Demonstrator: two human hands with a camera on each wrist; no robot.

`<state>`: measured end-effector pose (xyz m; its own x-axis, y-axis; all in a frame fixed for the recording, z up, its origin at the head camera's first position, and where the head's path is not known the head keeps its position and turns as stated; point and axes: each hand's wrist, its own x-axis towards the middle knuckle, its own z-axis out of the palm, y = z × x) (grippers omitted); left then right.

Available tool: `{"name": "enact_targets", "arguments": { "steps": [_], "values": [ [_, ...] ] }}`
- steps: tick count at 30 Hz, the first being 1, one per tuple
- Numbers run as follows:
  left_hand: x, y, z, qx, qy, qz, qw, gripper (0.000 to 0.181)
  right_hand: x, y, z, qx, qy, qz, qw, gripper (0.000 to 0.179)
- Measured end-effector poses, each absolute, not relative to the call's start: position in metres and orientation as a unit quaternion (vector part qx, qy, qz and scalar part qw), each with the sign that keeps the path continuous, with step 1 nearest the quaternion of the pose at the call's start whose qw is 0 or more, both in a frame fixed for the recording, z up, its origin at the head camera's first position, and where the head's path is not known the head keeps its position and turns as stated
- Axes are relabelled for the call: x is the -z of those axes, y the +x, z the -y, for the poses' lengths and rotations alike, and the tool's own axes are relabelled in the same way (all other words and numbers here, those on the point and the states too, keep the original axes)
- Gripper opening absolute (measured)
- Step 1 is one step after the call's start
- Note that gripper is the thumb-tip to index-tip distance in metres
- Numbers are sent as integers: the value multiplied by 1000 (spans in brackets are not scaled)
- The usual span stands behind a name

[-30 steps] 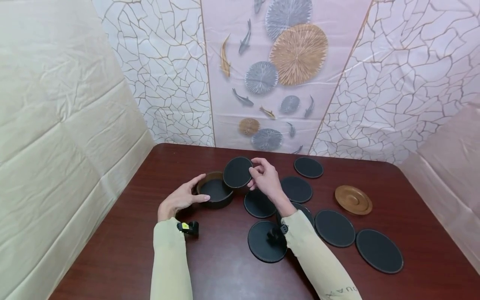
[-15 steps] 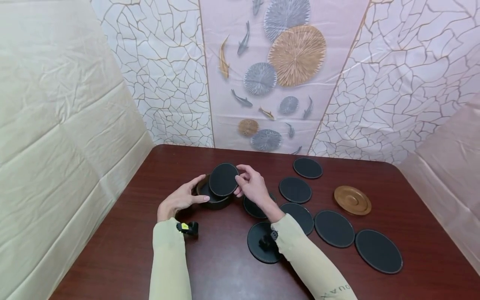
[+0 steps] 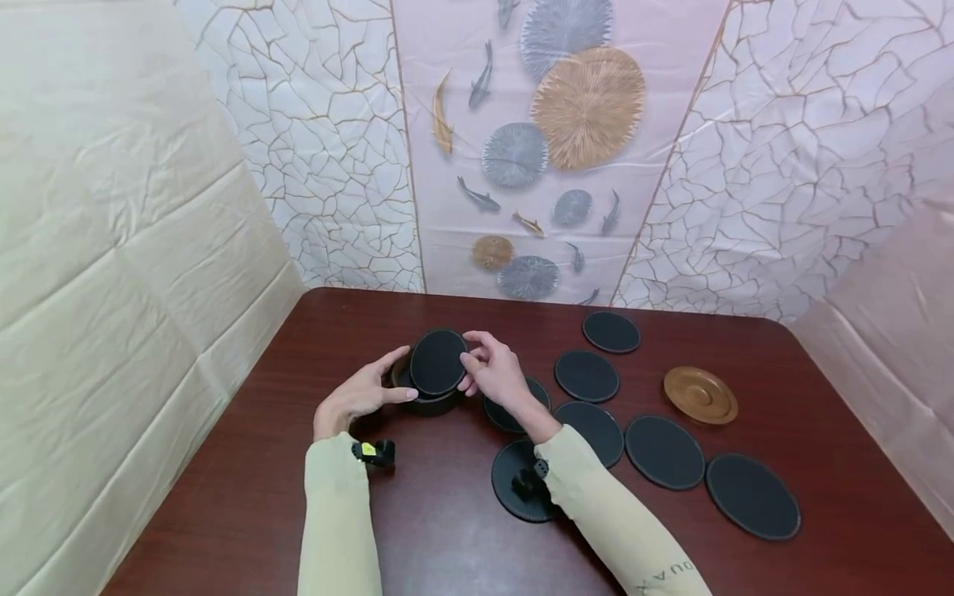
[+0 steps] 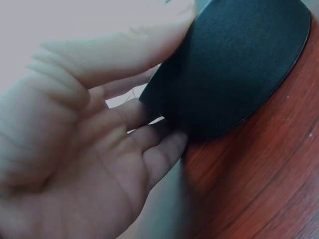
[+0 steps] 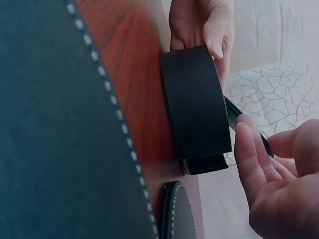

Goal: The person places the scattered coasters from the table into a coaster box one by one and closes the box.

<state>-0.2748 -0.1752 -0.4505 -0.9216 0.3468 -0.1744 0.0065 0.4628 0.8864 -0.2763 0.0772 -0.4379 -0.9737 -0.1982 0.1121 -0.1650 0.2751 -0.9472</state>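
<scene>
My left hand [image 3: 361, 393] grips the side of a round black coaster holder [image 3: 434, 406], thumb at the near side and fingers round the back. Its smooth black wall [image 4: 234, 59] fills much of the left wrist view. In the right wrist view the holder [image 5: 197, 102] shows a gap in its wall near the lower end. My right hand [image 3: 501, 374] pinches a round black coaster [image 3: 438, 362] by its right edge. That coaster tilts over the holder's mouth and hides most of the inside. Whether its lower edge touches the holder, I cannot tell.
Several black coasters with stitched rims lie flat to the right, among them one at the back [image 3: 611, 331] and one far right [image 3: 753, 497]. Another coaster [image 3: 513, 484] is partly under my right wrist camera. A brown round dish [image 3: 701, 396] lies beyond them. Fabric walls border the table [image 3: 246, 497].
My right hand has moved left, bringing the coaster from the holder's right side to over its mouth. The left hand and the holder have stayed in place.
</scene>
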Motion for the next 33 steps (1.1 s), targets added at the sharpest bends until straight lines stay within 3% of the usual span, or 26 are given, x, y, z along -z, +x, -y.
{"name": "enact_targets", "arguments": {
  "steps": [25, 33],
  "values": [
    [449, -275, 173, -498, 124, -843, 164, 87, 431, -276, -87, 466, -170, -858, 131, 51],
    [449, -274, 170, -491, 109, -848, 164, 85, 428, -277, -95, 447, -167, -867, 141, 44]
  ]
}}
